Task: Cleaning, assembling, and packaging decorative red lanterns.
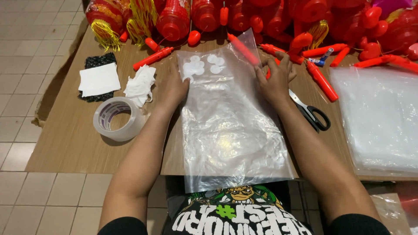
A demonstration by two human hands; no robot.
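The fingers of the left hand (172, 89) are laid flat and close together on the left edge of a clear plastic bag (230, 126), pressing it onto the wooden table (69, 139). The fingers of the right hand (275, 80) are bent and pinched on the bag's right edge near its top, where a corner of the film is lifted. The bag is spread lengthwise in front of the person, its near end hanging over the table edge, and several small white discs (202, 65) are seen through it at the far end. A roll of clear tape (116, 118) is placed left of the left forearm, with white paper pieces (140, 85) beyond it. Scissors (310, 112) are lain just right of the right wrist, near red plastic sticks (321, 80). Red lanterns (174, 19) are heaped along the far side, and a stack of clear bags (379, 117) is kept at the right.
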